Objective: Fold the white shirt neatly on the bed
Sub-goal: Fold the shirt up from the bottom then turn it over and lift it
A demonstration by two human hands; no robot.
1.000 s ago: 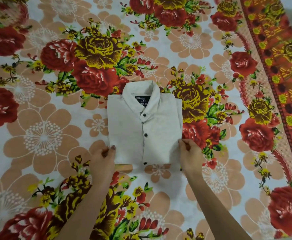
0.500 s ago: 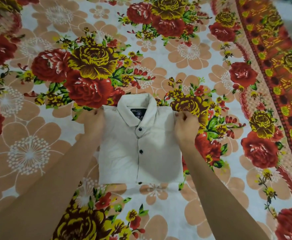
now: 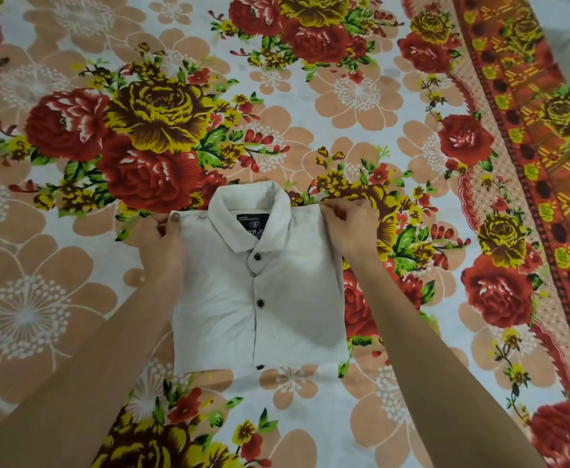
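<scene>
The white shirt lies folded into a compact rectangle on the bed, collar up and away from me, dark buttons down its front. My left hand pinches the shirt's upper left shoulder corner, thumb on top of the cloth. My right hand pinches the upper right shoulder corner beside the collar. Both forearms reach in from below, one along each side of the shirt.
The bed is covered by a floral bedsheet with red and yellow roses and peach flowers. A red patterned border runs down the right side, with the bed's edge beyond it at the top right.
Both hands went from the shirt's bottom corners up to its shoulder corners and now pinch them. The view has tilted so the shirt sits lower in frame.
</scene>
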